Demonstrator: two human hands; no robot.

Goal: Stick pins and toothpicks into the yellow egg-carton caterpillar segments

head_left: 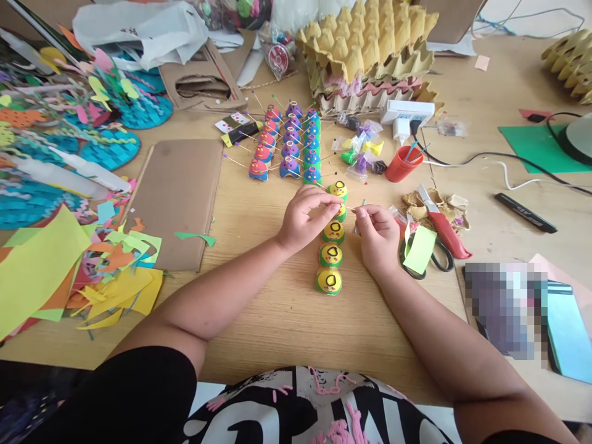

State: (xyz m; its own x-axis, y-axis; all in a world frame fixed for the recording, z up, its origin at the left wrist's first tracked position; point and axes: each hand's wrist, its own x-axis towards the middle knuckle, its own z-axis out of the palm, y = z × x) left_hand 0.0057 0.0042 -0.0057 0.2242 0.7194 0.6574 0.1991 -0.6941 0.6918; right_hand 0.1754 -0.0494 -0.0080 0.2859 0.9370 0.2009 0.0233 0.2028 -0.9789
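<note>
My left hand (305, 217) and my right hand (380, 239) are both closed in a pinch. Between their fingertips runs a thin pale stick like a toothpick (350, 209), each hand gripping one end. Below it, a row of painted egg-carton cups with yellow tops and green rims runs toward me; the nearest cup (329, 281) has a dark ring and small dots on top. My left fingers partly cover one cup near the far end. Beyond my hands stand red cups (258, 169), purple cups (289, 166) and blue-green cups (312, 175), with thin sticks poking out.
To the right lie scissors (444, 256), a red-handled cutter (446, 228), a black marker (525, 213) and a red cup (404, 164). Egg cartons (365, 37) are stacked at the back. Cardboard (173, 203) and yellow paper scraps (134, 293) lie left. A power strip (407, 111) trails cables.
</note>
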